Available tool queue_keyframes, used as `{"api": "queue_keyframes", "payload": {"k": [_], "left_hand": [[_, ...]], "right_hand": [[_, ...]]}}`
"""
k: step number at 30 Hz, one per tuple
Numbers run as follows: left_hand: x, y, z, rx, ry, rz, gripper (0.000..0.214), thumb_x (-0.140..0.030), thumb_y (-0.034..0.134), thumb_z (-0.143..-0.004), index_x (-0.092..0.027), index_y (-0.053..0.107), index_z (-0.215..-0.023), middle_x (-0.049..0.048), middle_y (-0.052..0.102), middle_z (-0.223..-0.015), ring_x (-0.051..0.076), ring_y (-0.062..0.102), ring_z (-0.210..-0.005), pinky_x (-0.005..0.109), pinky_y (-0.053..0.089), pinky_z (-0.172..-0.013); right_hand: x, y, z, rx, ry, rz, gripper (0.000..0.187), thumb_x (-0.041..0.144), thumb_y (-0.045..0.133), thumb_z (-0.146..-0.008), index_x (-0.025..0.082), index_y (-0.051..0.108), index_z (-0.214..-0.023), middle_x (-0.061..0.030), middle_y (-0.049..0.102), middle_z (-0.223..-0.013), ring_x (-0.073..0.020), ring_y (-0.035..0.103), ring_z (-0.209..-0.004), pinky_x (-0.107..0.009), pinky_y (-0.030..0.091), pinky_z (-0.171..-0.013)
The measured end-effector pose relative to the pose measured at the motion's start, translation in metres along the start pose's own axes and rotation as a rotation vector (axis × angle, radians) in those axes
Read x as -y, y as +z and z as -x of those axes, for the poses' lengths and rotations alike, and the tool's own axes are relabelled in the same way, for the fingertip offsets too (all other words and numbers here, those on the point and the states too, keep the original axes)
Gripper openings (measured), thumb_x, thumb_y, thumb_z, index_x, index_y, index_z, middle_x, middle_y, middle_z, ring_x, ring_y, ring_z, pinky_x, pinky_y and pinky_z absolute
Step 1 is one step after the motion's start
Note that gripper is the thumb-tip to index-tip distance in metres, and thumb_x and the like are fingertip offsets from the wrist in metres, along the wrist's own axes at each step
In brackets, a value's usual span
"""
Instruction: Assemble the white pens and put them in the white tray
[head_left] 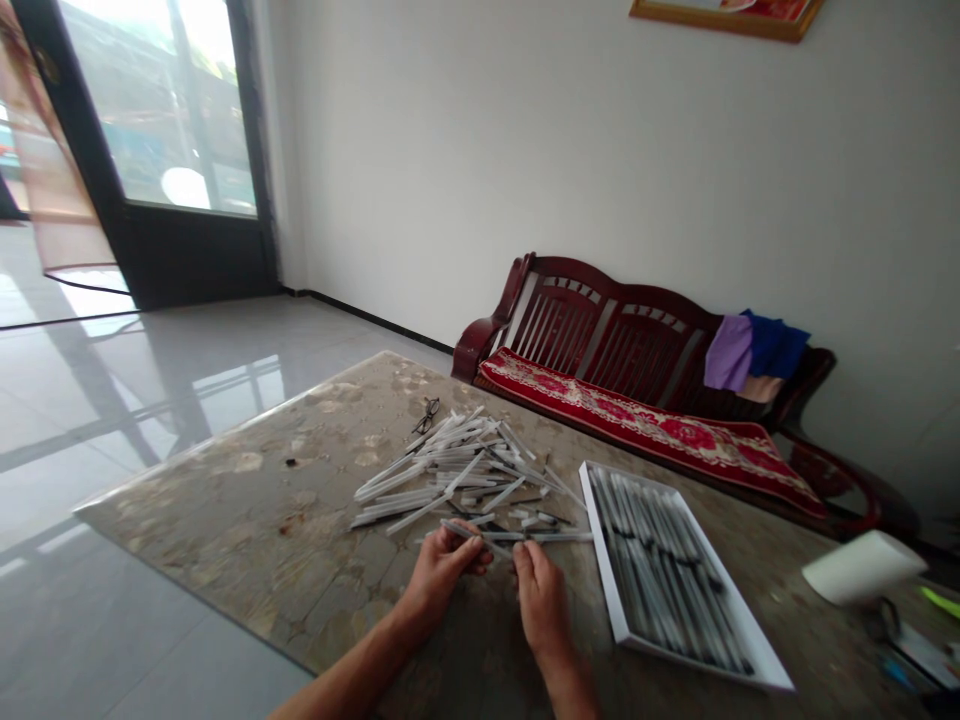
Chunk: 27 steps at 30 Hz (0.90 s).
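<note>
My left hand (448, 562) is closed around a slim grey pen (491, 546), which slants down to the right out of its fingers. Close by on the right, my right hand (538, 590) has its thumb and fingers pinched together at the pen's far end. Whatever small part those fingertips hold is too blurred to make out. Just beyond both hands lies a loose pile of whitish translucent pen barrels (450, 465), with some dark pieces among them. To the right, a shallow white box (611, 590) holds many pens (660, 560) in rows, with dark bands across their middles.
Black-framed glasses (427, 415) lie behind the pile, and a small black piece (291, 462) is on the stone-patterned table (247, 540). A white roll (864, 568) rests at the right. Past the table stands a dark red wooden bench (570, 310).
</note>
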<state>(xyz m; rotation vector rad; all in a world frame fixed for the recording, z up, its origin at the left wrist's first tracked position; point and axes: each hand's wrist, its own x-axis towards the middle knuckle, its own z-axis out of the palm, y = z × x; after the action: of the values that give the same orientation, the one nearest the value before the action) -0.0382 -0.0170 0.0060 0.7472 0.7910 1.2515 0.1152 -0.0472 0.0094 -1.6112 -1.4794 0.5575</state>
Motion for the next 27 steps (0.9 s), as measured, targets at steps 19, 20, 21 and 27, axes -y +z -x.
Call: {"api": "queue_keyframes", "payload": {"k": [19,20,21,27], "left_hand": [[-0.003,-0.003,0.002,0.051,0.002,-0.07,0.036,-0.042,0.084,-0.06,-0.017,0.064,-0.074,0.0001,0.067,-0.061,0.016,0.065,-0.058,0.025,0.05,-0.053],[-0.003,-0.003,0.001,0.038,-0.004,-0.073,0.036,-0.042,0.085,-0.06,-0.017,0.064,-0.074,-0.0001,0.067,-0.061,0.016,0.064,-0.057,0.024,0.05,-0.053],[-0.003,-0.002,0.001,0.031,-0.011,-0.075,0.036,-0.043,0.085,-0.06,-0.017,0.064,-0.074,-0.0001,0.067,-0.061,0.016,0.064,-0.057,0.024,0.049,-0.053],[-0.005,-0.002,0.0,0.083,-0.027,-0.083,0.039,-0.045,0.086,-0.057,-0.016,0.064,-0.073,-0.0001,0.065,-0.058,0.016,0.063,-0.054,0.023,0.048,-0.05]], "right_hand": [[0.014,-0.002,0.014,0.285,0.516,-0.468,0.061,0.082,0.04,-0.072,0.022,0.048,-0.064,0.008,0.041,-0.043,-0.0065,0.031,-0.03,-0.018,0.016,-0.03],[0.016,-0.004,0.014,0.257,0.449,-0.4,0.061,0.081,0.041,-0.074,0.022,0.05,-0.067,0.0065,0.044,-0.046,-0.0075,0.036,-0.033,-0.019,0.02,-0.032],[0.018,-0.007,0.015,0.213,0.352,-0.321,0.059,0.079,0.043,-0.076,0.021,0.053,-0.069,0.0046,0.048,-0.05,-0.0088,0.042,-0.038,-0.019,0.024,-0.034],[0.018,-0.002,0.02,0.138,0.184,-0.269,0.054,0.07,0.042,-0.084,0.022,0.049,-0.06,0.0037,0.046,-0.049,-0.0097,0.042,-0.044,-0.021,0.03,-0.041]]}}
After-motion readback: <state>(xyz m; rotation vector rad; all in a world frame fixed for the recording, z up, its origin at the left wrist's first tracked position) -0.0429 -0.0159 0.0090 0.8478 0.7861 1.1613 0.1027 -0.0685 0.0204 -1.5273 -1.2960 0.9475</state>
